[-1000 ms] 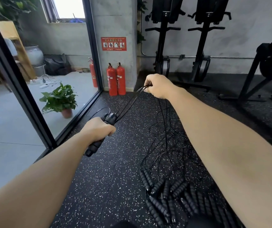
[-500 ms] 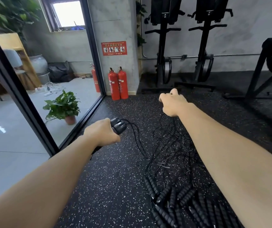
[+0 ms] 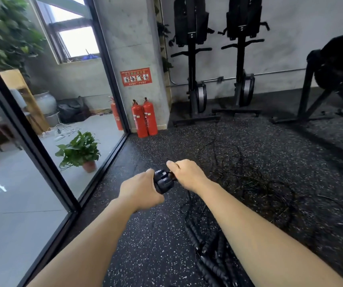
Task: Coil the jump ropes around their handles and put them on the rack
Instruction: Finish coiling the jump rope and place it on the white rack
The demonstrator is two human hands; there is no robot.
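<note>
Nearest, low in view: a heap of ribbed black handles [image 3: 212, 253] is laid on the floor [image 3: 145, 255], which is black rubber speckled white. Thin black ropes [image 3: 255, 183] are spread from the heap in a loose tangle over the floor, right of the arms.

Mid view: a pair of handles [image 3: 163, 181] is gripped in the left hand [image 3: 139, 193], fingers wrapped round, capped ends pointed up and away. The right hand [image 3: 187, 172] is curled just beside those ends, and a short piece of cord [image 3: 171, 173] is pinched at its fingers. Wraps on the handles cannot be made out.

Left side: the room is bounded by a glass wall [image 3: 11, 193] in a black frame. A potted plant [image 3: 79, 151] is seen behind it on a pale floor.

Far: two red fire extinguishers [image 3: 144, 119] are stood against a concrete pillar [image 3: 133, 38], with a red sign [image 3: 136, 76] fixed above them. Two black upright machines [image 3: 194, 79] are parked against the grey back wall [image 3: 290, 38]. A black stand [image 3: 306, 96] is cut off at the right edge; whether it is the rack cannot be told.
</note>
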